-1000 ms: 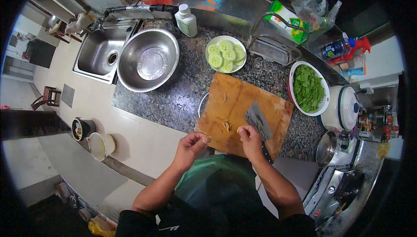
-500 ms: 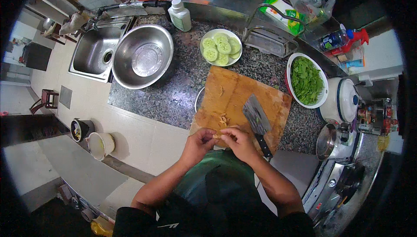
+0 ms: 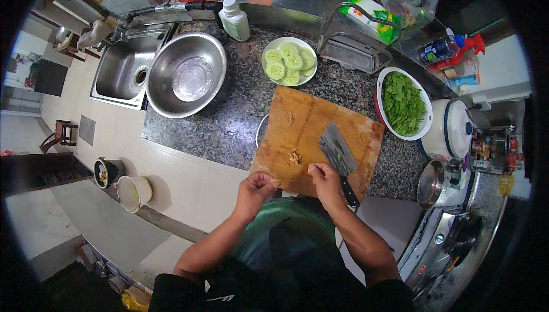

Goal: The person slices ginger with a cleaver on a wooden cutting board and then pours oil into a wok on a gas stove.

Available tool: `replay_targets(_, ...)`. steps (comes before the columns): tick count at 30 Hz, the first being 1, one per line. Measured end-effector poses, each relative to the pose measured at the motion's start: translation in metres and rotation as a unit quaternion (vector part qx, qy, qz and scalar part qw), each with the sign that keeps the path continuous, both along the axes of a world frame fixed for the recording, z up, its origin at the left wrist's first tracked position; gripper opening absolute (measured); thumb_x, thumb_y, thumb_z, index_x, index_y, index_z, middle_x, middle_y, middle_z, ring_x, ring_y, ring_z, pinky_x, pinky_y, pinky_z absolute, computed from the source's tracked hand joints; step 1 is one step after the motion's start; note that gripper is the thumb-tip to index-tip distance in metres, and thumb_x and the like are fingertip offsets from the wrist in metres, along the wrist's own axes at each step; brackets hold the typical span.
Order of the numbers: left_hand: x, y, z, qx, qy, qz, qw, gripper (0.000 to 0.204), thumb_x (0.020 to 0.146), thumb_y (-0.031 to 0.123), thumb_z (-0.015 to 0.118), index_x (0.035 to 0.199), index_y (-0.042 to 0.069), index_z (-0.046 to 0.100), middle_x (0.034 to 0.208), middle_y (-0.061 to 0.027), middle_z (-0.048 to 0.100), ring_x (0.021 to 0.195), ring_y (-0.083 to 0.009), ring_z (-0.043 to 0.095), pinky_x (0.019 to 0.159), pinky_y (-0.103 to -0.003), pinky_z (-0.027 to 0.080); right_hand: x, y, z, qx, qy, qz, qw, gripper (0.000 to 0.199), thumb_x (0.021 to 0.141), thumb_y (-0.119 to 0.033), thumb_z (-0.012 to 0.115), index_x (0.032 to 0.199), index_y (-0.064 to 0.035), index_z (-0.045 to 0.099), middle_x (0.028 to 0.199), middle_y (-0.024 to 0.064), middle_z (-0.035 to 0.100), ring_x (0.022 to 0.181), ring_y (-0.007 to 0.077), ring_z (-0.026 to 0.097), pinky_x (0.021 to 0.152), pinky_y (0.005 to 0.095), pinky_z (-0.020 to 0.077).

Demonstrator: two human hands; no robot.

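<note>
1. Here are the hands, apart at the board's near edge: the left hand (image 3: 254, 193) pinches a small tan piece (image 3: 275, 181) between thumb and fingers; the right hand (image 3: 326, 183) is curled, and whether it grips a scrap I cannot tell.
2. That piece sits over the near-left edge, its long axis seemingly sideways, tip toward the right hand, though it's tiny.
3. Just beyond, tan shreds (image 3: 295, 156) lie heaped at mixed angles on the wooden cutting board (image 3: 314, 112). Partway along, I'd judge: some shreds down, the pinched piece not yet among them.
4. Right of the heap rests a cleaver (image 3: 337, 148), handle toward the person, blade slanting away leftward.
5. Farther out, leafy greens (image 3: 404, 106) fill a colander (image 3: 428, 113); sliced cucumber (image 3: 293, 62) sits ready on a plate (image 3: 263, 62).
</note>
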State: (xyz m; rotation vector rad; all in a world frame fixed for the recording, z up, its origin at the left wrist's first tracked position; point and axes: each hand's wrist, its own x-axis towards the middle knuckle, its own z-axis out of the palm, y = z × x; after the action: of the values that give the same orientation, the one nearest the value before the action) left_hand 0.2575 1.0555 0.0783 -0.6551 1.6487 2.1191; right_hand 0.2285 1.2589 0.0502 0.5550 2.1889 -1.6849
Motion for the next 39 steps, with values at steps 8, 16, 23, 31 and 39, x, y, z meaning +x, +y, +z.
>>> replay_targets(8, -0.015, 0.004, 0.007, 0.086, -0.064, -0.009, 0.994, 0.012, 0.087, 0.008, 0.060, 0.096, 0.004, 0.055, 0.087, -0.0045, 0.064, 0.078, -0.0127, 0.061, 0.069, -0.024, 0.048, -0.009, -0.003, -0.014, 0.110, 0.155, 0.093, 0.977, 0.023, 0.086, -0.018, 0.061, 0.099, -0.0003, 0.062, 0.078, 0.0110, 0.063, 0.071, 0.0194, 0.060, 0.066, 0.0299, 0.0471)
replay_targets(16, -0.017, 0.002, 0.007, 0.164, -0.082, -0.042, 0.982, 0.011, 0.088, 0.013, 0.059, 0.096, 0.006, 0.057, 0.087, -0.0026, 0.062, 0.082, -0.0124, 0.060, 0.073, -0.026, 0.048, 0.000, -0.021, 0.064, -0.072, 0.060, 0.171, 0.981, 0.019, 0.088, -0.014, 0.059, 0.100, 0.0013, 0.060, 0.086, 0.0050, 0.063, 0.077, 0.0118, 0.057, 0.069, 0.0253, 0.0458)
replay_targets(23, -0.023, 0.004, 0.019, 0.198, -0.101, -0.053, 0.973, 0.014, 0.089, 0.017, 0.059, 0.096, 0.005, 0.060, 0.086, -0.0007, 0.061, 0.079, -0.0088, 0.056, 0.072, -0.023, 0.045, 0.000, -0.014, 0.054, -0.137, -0.023, 0.120, 0.983, 0.020, 0.090, -0.020, 0.057, 0.095, -0.0007, 0.059, 0.079, 0.0013, 0.059, 0.069, 0.0079, 0.054, 0.063, 0.0242, 0.0448)
replay_targets(31, -0.029, 0.009, 0.032, 0.111, 0.014, -0.112, 0.987, 0.008, 0.088, 0.009, 0.059, 0.094, 0.004, 0.058, 0.084, 0.0010, 0.059, 0.078, -0.0062, 0.054, 0.070, -0.020, 0.043, -0.004, -0.017, 0.064, -0.091, 0.060, 0.141, 0.984, 0.014, 0.087, -0.015, 0.060, 0.090, -0.0015, 0.060, 0.077, 0.0010, 0.057, 0.067, 0.0099, 0.054, 0.061, 0.0255, 0.0443)
replay_targets(39, -0.026, 0.011, 0.034, -0.051, 0.161, -0.053, 0.984, 0.006, 0.087, 0.005, 0.060, 0.089, 0.003, 0.054, 0.080, 0.0014, 0.055, 0.073, -0.0056, 0.051, 0.066, -0.019, 0.042, -0.013, -0.009, 0.102, 0.247, 0.499, 0.288, 0.779, 0.019, 0.072, -0.009, 0.066, 0.090, -0.0076, 0.067, 0.086, 0.0014, 0.059, 0.072, 0.0187, 0.058, 0.061, 0.0304, 0.0475)
